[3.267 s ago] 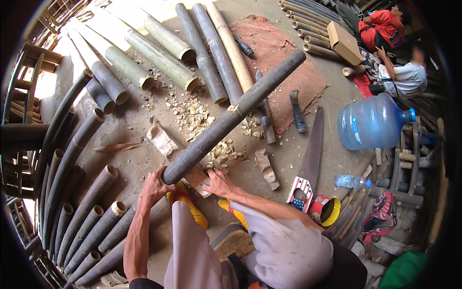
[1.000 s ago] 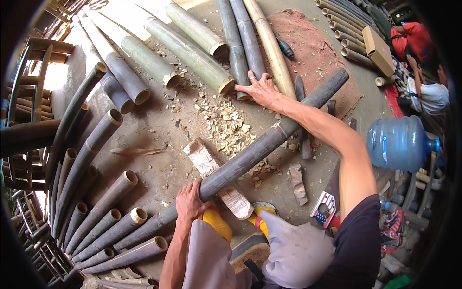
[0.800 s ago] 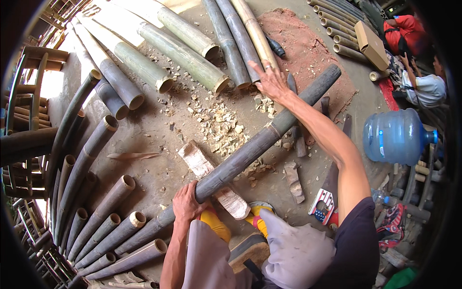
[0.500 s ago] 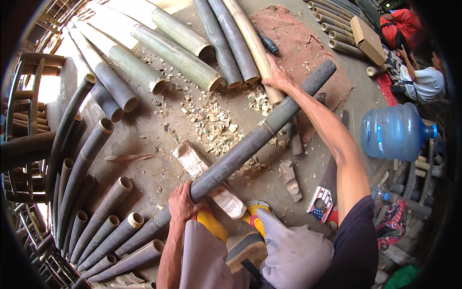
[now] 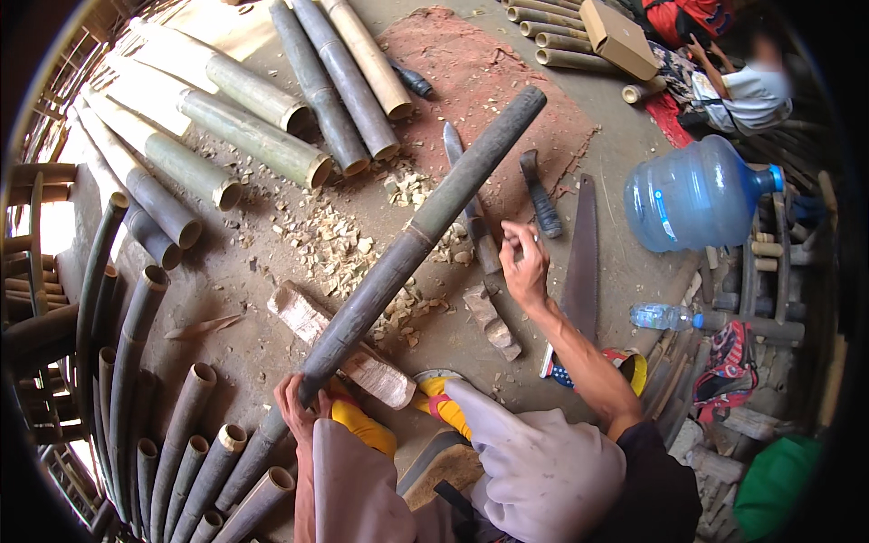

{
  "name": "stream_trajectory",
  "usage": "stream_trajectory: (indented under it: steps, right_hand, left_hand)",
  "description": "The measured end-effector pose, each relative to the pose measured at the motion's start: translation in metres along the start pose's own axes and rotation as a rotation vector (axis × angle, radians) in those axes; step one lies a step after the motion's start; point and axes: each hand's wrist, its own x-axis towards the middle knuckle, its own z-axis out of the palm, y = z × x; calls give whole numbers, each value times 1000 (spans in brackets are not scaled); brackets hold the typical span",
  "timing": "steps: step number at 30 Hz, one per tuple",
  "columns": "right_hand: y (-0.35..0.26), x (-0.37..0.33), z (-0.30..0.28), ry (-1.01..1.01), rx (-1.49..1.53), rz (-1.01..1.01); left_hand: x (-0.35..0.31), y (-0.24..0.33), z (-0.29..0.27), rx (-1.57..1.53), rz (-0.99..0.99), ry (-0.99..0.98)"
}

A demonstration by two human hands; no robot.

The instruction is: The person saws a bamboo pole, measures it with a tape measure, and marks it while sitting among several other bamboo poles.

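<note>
A long dark bamboo pole (image 5: 389, 258) slants up to the right across a notched wooden block (image 5: 380, 371). My left hand (image 5: 299, 405) is closed round its lower part, beside my knee. My right hand (image 5: 527, 262) is raised to the right of the pole, fingers loosely bent and apart, with nothing seen in them. Close to it lies a machete, its handle (image 5: 486, 252) nearest my fingers and its blade (image 5: 453, 143) partly hidden under the pole. A dark-handled tool (image 5: 540, 195) and a handsaw (image 5: 582, 262) lie further right. My forearm hides part of the saw's handle.
Cut bamboo poles (image 5: 258, 136) lie in a row at the far left; more bamboo tubes (image 5: 186, 407) fan out at near left. Bamboo chips (image 5: 335, 235) litter the floor. A blue water jug (image 5: 692, 195) and small bottle (image 5: 665, 317) lie right. Another person (image 5: 747, 95) sits far right.
My right hand has let go of the pale bamboo pole and drawn back toward the machete. That pole now lies farther away, level with its neighbours. The view has swung right.
</note>
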Motion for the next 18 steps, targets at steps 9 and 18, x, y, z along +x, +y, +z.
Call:
stream_trajectory:
  steps: [9,18]
  right_hand:
    - [19,-193,-69,-406,-188,166]
    - [19,-207,-52,-407,-287,251]
  left_hand:
    - [-82,-19,17,65,-473,-38]
    - [-104,-14,3,59,-602,-16]
